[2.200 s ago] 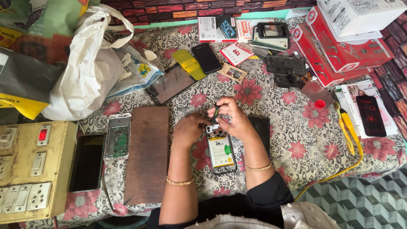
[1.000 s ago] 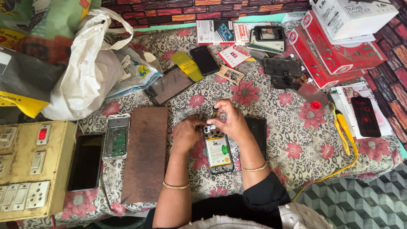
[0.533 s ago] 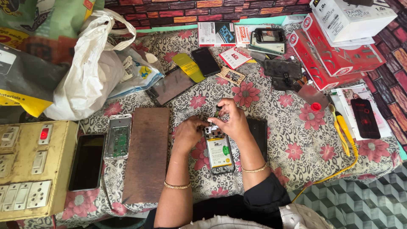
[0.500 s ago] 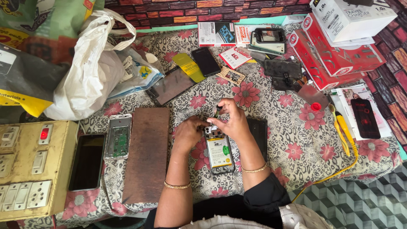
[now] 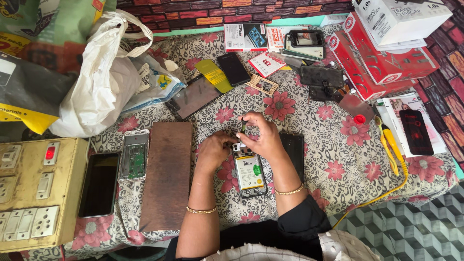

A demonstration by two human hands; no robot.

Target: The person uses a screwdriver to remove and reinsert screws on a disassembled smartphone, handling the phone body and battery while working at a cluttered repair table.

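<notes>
Opened phone [image 5: 250,171] is lying flat on the flowered cloth [image 5: 338,159], between the 2 forearms, with its back cover off and its battery showing. Left hand [image 5: 213,152] is resting with bent fingers on the cloth, touching the top left corner of the phone. Right hand [image 5: 261,135] is hovering over the top edge of the phone, and its thumb and first finger are pinching a small dark tool [image 5: 243,126]; what kind of tool it is, I cannot tell. Just beside the right wrist a black phone [image 5: 293,152] is lying. To the left a brown wooden board [image 5: 167,174] is lying, then a phone frame [image 5: 134,154] and another dark phone [image 5: 99,183]. Farther away a white plastic bag [image 5: 101,87] and red boxes [image 5: 372,58] are standing near the brick wall.
</notes>
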